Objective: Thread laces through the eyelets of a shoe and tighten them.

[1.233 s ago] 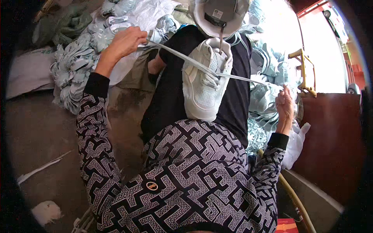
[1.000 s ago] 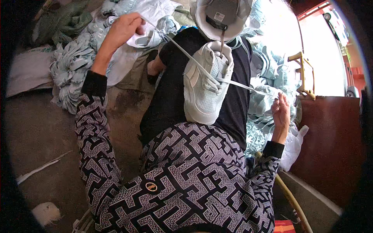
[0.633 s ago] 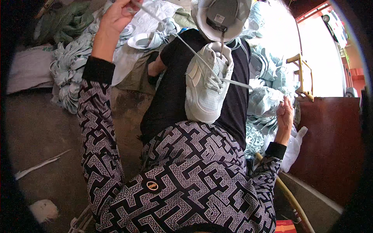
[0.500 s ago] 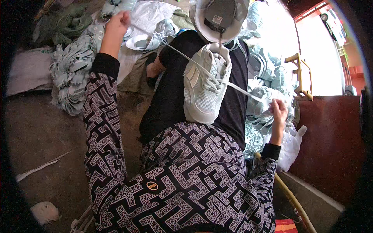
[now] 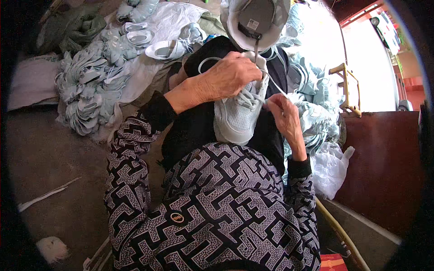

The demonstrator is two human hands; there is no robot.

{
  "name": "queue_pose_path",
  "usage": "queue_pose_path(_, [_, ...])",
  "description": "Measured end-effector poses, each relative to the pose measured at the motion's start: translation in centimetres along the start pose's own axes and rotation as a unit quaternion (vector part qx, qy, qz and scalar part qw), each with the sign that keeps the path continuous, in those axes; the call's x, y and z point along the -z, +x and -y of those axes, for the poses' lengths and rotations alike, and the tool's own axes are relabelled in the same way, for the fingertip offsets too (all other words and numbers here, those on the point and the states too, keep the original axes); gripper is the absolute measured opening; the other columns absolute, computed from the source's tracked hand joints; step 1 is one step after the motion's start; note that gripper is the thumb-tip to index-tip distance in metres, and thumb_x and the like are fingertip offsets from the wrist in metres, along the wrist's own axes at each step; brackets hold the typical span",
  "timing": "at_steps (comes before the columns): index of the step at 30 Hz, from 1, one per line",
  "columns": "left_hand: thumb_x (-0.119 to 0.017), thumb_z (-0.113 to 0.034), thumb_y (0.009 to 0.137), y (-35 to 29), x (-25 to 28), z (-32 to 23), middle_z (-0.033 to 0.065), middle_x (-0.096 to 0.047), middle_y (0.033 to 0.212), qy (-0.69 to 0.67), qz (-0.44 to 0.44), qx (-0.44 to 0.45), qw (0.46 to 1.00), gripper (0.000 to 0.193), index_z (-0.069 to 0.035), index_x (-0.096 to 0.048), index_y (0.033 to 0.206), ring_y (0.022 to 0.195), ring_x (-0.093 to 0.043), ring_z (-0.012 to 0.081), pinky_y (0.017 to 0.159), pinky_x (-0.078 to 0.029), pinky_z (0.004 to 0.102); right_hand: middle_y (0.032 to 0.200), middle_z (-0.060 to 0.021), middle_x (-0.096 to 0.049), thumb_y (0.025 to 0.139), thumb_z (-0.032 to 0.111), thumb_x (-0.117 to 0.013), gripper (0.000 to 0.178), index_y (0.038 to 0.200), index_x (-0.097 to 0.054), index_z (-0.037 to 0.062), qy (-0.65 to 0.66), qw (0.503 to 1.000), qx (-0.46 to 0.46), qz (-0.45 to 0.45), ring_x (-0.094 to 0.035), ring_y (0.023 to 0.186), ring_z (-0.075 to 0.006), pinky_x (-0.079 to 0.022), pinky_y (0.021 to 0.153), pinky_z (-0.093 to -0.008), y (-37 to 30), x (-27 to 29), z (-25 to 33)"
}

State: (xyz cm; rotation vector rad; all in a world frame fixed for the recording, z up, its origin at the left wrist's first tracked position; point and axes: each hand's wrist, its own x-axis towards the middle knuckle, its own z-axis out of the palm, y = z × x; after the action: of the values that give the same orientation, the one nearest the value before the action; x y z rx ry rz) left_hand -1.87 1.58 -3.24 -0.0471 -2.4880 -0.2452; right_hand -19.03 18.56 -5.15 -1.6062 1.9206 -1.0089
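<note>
A pale grey-white lace-up sneaker (image 5: 235, 124) rests on my lap, toe toward me, between my black-clad thighs. Across its upper lies my left hand (image 5: 231, 77), fingers closed on the shoelace and covering the tongue and upper eyelets. One loop of lace curves out to the left of that hand. On the sneaker's right side my right hand (image 5: 285, 118) is closed in a pinch at the lace. A stretch of white shoelace (image 5: 276, 83) runs from near my left fingertips down to it. The exact grip inside each hand is partly hidden.
Heaps of pale blue-grey shoe pieces (image 5: 86, 95) lie left, with more stacks (image 5: 316, 117) right. Unlaced shoes (image 5: 165, 49) sit on white cloth. A cap-like thing (image 5: 255, 22) hangs beyond the sneaker. At right are a plastic bag (image 5: 330, 169) and a yellow frame (image 5: 347, 88).
Both hands have come inward from wide apart to the sneaker. The lace, stretched out to both sides before, is now slack, with a loop at the left.
</note>
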Motion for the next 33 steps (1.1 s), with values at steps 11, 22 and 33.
queue_pose_path(11, [-0.06, -0.02, 0.076, 4.1, 2.9, -0.3, 0.0129, -0.065, 0.072, -0.001, 0.471, 0.101, 0.876, 0.013, -0.011, -0.068, 0.074, 0.071, -0.063, 0.0309, 0.06, -0.042, 0.0459, 0.079, -0.0087, -0.062, 0.072, -0.001, -0.062, 0.017, 0.087, -0.063, 0.005, -0.238, 0.883, 0.359, -0.187, -0.059, 0.069, -0.0243, -0.046, 0.062, -0.0352, -0.4, 2.2, 0.2])
queue_pose_path(22, [-0.063, -0.023, 0.069, 2.8, 2.6, 0.6, 0.0105, -0.066, 0.077, -0.219, 0.406, 0.182, 0.868, 0.023, -0.007, -0.068, 0.085, 0.074, -0.064, 0.0236, 0.068, -0.049, 0.0361, 0.071, -0.0103, -0.065, 0.086, 0.009, -0.061, 0.009, 0.091, -0.061, 0.0004, 0.05, 0.988, -0.086, -0.114, -0.062, 0.06, -0.0135, -0.048, 0.057, -0.0275, -2.6, 2.6, -3.1])
queue_pose_path(33, [-0.058, -0.025, 0.079, 1.2, 0.1, -1.4, 0.0072, -0.069, 0.08, -0.136, 0.183, 0.253, 0.94, 0.019, -0.015, -0.072, 0.087, 0.079, -0.065, 0.0259, 0.075, -0.041, 0.0459, 0.07, -0.0143, -0.063, 0.085, 0.007, -0.06, 0.01, 0.087, -0.059, -0.0025, 0.075, 0.995, 0.003, -0.066, -0.063, 0.063, -0.0187, -0.048, 0.058, -0.0295, 0.5, -0.9, 1.0])
